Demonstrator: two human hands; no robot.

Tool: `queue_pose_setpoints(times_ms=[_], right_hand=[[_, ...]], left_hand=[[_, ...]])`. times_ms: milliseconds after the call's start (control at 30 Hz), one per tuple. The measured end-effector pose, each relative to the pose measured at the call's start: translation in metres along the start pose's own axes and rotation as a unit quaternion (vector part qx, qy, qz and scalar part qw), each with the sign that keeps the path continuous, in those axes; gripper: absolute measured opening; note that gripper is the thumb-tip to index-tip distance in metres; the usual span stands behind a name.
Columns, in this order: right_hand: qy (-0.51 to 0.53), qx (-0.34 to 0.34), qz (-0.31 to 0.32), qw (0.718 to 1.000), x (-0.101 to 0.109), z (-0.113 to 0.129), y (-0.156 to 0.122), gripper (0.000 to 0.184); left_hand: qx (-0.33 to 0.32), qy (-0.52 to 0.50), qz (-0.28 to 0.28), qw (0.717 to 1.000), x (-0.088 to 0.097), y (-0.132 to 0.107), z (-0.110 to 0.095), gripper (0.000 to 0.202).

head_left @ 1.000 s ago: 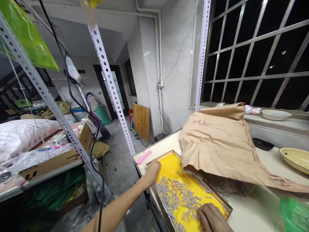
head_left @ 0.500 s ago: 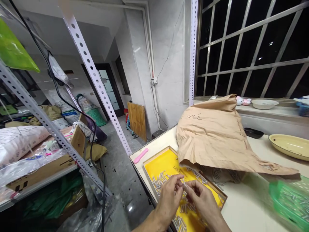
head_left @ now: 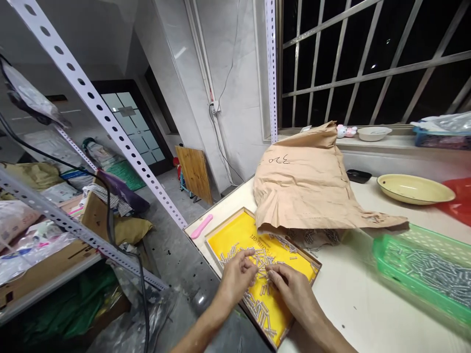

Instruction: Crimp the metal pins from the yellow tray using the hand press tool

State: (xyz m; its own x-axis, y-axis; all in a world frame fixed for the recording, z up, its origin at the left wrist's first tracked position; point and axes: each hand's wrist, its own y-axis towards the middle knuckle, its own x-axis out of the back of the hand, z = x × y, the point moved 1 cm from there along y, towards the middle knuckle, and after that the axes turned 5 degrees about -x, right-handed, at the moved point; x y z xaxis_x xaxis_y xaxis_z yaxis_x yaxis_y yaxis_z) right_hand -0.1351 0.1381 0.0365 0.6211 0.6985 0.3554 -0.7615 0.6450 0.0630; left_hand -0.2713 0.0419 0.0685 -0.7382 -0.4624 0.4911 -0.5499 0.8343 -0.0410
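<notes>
A shallow wooden tray with a yellow floor (head_left: 235,230) lies at the near left corner of the white table (head_left: 353,299). Several small silver metal pins (head_left: 257,310) are scattered in it. My left hand (head_left: 237,276) and my right hand (head_left: 290,289) meet over the middle of the tray, fingers curled down among the pins with fingertips close together. Both hands pinch at the pins; what each one holds is too small to make out.
A large brown paper sack (head_left: 309,181) lies behind the tray, spilling pins. A green plastic basket (head_left: 423,269) of pins sits at right. A cream bowl (head_left: 415,189), a pink tool (head_left: 200,226), slotted shelf posts (head_left: 106,117) and cluttered shelves at left.
My left hand left the tray's far corner and joined my right hand over the tray's middle. The view swung right and down, bringing the green basket into sight.
</notes>
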Motion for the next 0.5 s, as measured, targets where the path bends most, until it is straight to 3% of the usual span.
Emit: queue_pose_setpoints(times_ms=[33,100,200,333,500], right_hand=[[-0.031,0.023,-0.005,0.999,0.002,0.000,0.000,0.026],[-0.093,0.067,-0.022,0.993,0.004,0.000,-0.002,0.022],[-0.130,0.094,-0.047,0.986,0.005,-0.001,-0.005,0.019],[-0.116,0.102,-0.051,0.987,0.006,-0.002,-0.007,0.021],[-0.105,0.100,-0.042,0.989,0.009,-0.006,-0.006,0.022]], left_hand=[[-0.020,0.083,-0.027,0.996,0.010,0.006,0.001,0.038],[-0.058,0.267,-0.081,0.959,0.028,0.022,0.003,0.030],[-0.051,0.420,-0.066,0.904,0.047,0.046,0.011,0.023],[-0.036,0.422,0.008,0.906,0.057,0.066,0.021,0.029],[-0.033,0.413,0.014,0.910,0.063,0.060,0.028,0.020]])
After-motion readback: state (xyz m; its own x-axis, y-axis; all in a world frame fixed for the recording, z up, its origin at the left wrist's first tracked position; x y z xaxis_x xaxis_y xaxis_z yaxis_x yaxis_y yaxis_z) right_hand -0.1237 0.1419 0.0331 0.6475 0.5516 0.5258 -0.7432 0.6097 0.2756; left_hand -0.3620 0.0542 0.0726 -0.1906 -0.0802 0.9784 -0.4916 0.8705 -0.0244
